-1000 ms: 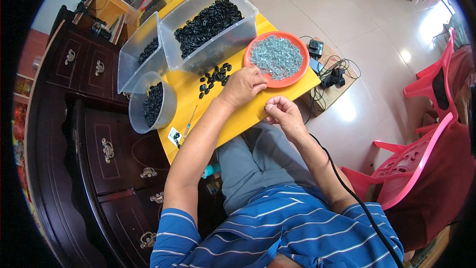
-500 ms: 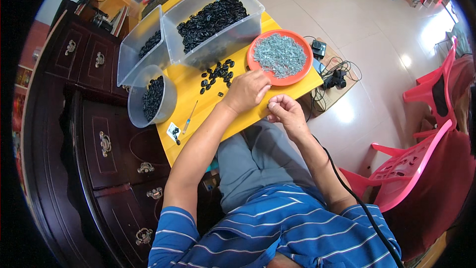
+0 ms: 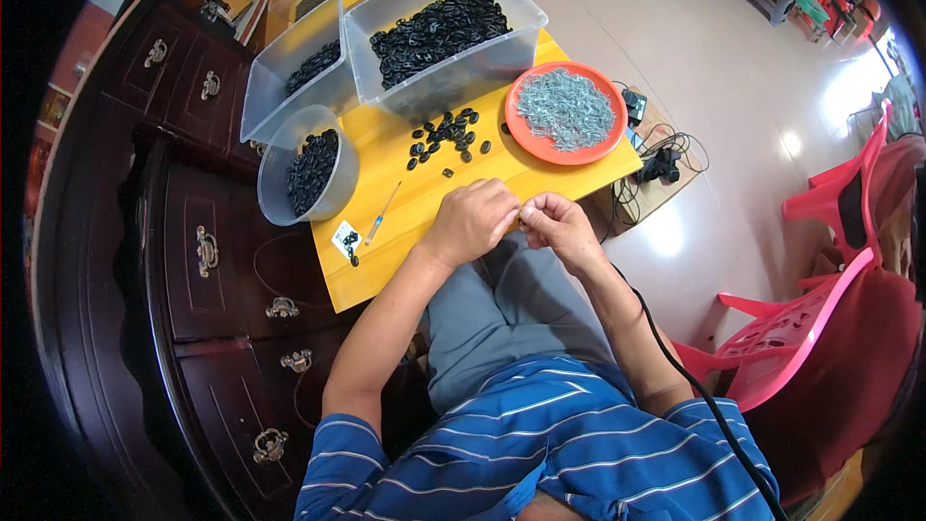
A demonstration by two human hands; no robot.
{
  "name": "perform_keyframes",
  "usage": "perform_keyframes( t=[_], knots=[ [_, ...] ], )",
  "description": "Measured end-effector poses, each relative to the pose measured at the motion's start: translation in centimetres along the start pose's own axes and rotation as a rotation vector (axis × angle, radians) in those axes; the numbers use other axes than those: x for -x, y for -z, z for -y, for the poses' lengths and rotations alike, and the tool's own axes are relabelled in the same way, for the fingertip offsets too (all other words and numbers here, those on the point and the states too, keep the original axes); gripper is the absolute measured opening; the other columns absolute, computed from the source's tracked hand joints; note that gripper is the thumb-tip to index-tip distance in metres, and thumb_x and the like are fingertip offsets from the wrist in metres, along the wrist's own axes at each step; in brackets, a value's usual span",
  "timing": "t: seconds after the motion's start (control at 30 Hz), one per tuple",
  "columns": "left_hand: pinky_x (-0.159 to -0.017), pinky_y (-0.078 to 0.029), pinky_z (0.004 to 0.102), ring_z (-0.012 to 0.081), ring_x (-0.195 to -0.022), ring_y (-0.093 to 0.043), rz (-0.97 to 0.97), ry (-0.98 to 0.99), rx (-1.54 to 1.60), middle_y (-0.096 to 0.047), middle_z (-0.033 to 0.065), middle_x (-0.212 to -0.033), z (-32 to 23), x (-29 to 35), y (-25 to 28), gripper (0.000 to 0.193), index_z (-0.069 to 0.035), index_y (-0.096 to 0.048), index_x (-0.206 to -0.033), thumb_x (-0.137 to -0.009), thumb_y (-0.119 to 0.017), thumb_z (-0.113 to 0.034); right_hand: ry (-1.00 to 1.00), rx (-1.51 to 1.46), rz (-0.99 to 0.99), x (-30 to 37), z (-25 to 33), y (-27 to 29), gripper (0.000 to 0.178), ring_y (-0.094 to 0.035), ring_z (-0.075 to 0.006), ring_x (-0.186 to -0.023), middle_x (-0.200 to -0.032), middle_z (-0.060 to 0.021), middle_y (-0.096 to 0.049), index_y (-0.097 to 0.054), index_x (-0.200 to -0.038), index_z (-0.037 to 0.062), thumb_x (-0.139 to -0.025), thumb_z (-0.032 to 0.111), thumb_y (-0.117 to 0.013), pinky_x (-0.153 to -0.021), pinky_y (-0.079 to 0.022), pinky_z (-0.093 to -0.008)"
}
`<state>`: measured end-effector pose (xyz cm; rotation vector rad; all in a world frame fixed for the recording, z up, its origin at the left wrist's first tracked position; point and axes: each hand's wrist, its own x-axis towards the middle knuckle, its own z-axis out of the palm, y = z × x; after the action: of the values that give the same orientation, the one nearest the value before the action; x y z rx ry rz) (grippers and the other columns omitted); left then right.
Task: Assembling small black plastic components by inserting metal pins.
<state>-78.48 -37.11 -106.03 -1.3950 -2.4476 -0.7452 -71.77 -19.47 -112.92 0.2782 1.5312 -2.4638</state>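
Over the front edge of the yellow table (image 3: 424, 203), my two hands meet with fingertips nearly touching. My right hand (image 3: 564, 229) pinches a small dark piece (image 3: 523, 216), mostly hidden by thumb and finger. My left hand (image 3: 473, 222) is closed, thumb and fingers together against that piece; anything else in its grip is hidden. Beyond the hands lies a loose group of black oval pieces (image 3: 449, 133). An orange plate (image 3: 579, 157) heaped with small silvery metal pieces (image 3: 566, 108) sits at the table's right edge.
A large clear bin (image 3: 463, 77), a smaller clear bin (image 3: 275, 106) and a round tub (image 3: 338, 195) hold black pieces. A thin screwdriver (image 3: 374, 228) lies beside a white card (image 3: 341, 232). Dark drawers (image 3: 231, 280) stand left, pink chairs (image 3: 786, 338) right, cables (image 3: 675, 145) beyond the table.
My left hand has come away from the plate's near rim and joined my right hand. The table and containers appear shifted in the picture as the view moved.
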Motion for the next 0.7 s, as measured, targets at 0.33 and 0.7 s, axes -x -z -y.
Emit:
perform_keyframes(
  t=[0.33,0.7],
  knots=[
    [-0.067,-0.052,0.0394,0.0288,-0.078,-0.064,-0.027,0.025,0.080,-0.063,0.0081,-0.083,-0.3,3.4,1.0,0.009,-0.007,-0.066,-0.087,-0.080,-0.071,-0.009,-0.064,0.073,0.077,1.0,0.1,-1.6,0.012,-0.056,-0.0061,-0.067,-0.082,0.0025,-0.063,-0.065,-0.095,0.0087,-0.096,0.021,-0.067,-0.062,-0.048,-0.0220],
    [-0.061,-0.049,0.0253,0.0069,-0.069,-0.056,0.032,0.661,0.856,-0.059,-0.0003,-0.079,1.1,8.1,-1.4,0.015,-0.004,-0.062,-0.093,-0.099,-0.056,-0.016,0.184,0.493,0.115,0.1,-0.1,-3.7,0.010,-0.054,-0.0030,-0.066,-0.078,0.0040,-0.062,-0.066,-0.090,0.0041,-0.094,0.014,-0.067,-0.059,-0.045,-0.0193]
  ],
)
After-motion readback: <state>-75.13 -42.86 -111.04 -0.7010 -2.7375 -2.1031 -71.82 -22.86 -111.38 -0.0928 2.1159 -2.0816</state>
